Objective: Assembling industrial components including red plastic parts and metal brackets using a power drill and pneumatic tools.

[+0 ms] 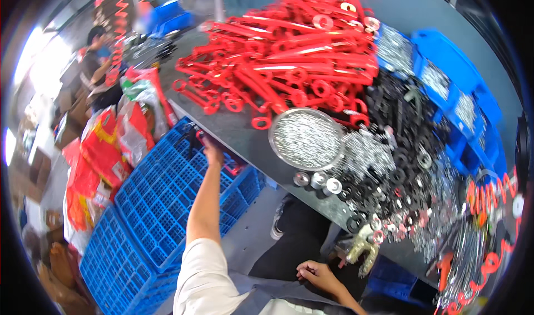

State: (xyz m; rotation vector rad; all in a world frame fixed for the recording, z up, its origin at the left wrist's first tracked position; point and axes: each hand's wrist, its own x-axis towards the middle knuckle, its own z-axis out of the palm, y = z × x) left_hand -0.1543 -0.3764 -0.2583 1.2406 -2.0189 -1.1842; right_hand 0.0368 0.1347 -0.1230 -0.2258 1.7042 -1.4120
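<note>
My left hand (211, 154) reaches down into the upper right end of a blue plastic mesh crate (161, 198). Its fingers look closed around something red and dark, but blur hides what kind of thing it is. A red piece (233, 169) shows low in the crate beside that hand. Close to my lap, my right hand (320, 276) has its fingers curled in, with nothing visible in them. A large heap of red metal tool bodies with ring ends (289, 53) lies on the grey workbench (245, 134), beyond both hands.
A round metal bowl (307, 138) of small silvery pins stands by loose pins and black parts (397, 103). Blue bins (450, 64) line the right. Red and yellow sacks (103, 153) lie left of the crate. A co-worker (97, 64) is far left. Red coiled hoses (492, 265) hang right.
</note>
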